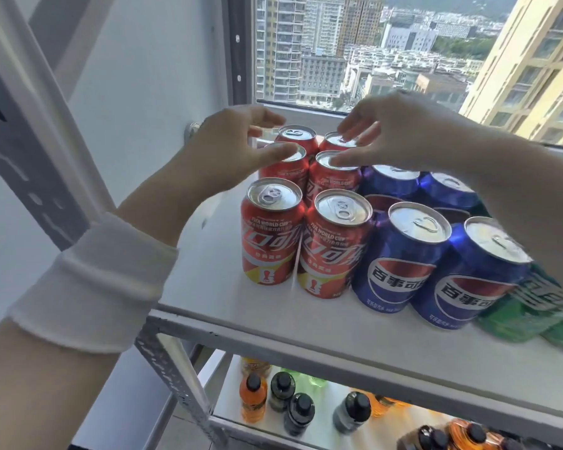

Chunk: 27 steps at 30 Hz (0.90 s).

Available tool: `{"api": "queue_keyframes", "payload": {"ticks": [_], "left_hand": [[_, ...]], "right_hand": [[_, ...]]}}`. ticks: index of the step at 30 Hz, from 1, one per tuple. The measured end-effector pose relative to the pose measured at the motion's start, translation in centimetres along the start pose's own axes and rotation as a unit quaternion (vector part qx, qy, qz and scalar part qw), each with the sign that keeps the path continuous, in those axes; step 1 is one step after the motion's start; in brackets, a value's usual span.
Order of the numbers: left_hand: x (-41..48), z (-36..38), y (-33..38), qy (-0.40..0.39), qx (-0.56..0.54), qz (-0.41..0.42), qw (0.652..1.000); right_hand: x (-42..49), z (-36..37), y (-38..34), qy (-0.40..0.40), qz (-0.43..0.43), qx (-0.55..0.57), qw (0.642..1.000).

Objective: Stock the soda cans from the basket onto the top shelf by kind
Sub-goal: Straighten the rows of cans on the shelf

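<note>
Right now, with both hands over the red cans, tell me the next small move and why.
Probably press the rear red cans gently together, squaring them behind the front pair. The left hand and right hand rest open fingertips on their tops, holding nothing, and the blue cans sit tight alongside.

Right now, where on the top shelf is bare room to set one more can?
The top shelf is bare left of the red cans and along its front edge. The blue cans and green cans crowd the right.

Head view, close, down onto top shelf (pixel 213 287).
</note>
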<state>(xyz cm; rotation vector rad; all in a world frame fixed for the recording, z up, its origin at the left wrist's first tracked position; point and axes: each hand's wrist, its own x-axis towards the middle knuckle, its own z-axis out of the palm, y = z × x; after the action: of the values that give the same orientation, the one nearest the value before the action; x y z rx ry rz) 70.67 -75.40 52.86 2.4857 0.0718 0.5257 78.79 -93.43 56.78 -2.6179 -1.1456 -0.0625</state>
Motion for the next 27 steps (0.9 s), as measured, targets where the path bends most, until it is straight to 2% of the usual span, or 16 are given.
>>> {"api": "queue_keyframes", "payload": {"ticks": [5, 10, 17, 21, 27], "left_hand": [[2.4, 1.8, -1.4, -0.067, 0.012, -0.028, 0.997], [2.7, 2.1, -2.0, -0.048, -0.007, -0.027, 0.998], [2.5, 1.4, -1.6, -0.075, -0.012, -0.029, 0.997], [2.2, 1.1, -1.2, -0.082, -0.01, -0.041, 0.996], [2.0, 0.7, -0.7, -0.1, -0.063, -0.084, 0.989]], "right_hand": [[2.1, 1.4, 0.5, -0.032, 0.001, -0.009, 0.999], [2.8, 1.9, 0.9, -0.021, -0.002, -0.003, 1.0], [2.5, 1.5, 0.9, -0.018, -0.002, 0.008, 1.0], [2.0, 1.3, 0.7, -0.032, 0.0, 0.006, 0.999], [1.6, 1.2, 0.6, -0.034, -0.003, 0.015, 0.999]]}}
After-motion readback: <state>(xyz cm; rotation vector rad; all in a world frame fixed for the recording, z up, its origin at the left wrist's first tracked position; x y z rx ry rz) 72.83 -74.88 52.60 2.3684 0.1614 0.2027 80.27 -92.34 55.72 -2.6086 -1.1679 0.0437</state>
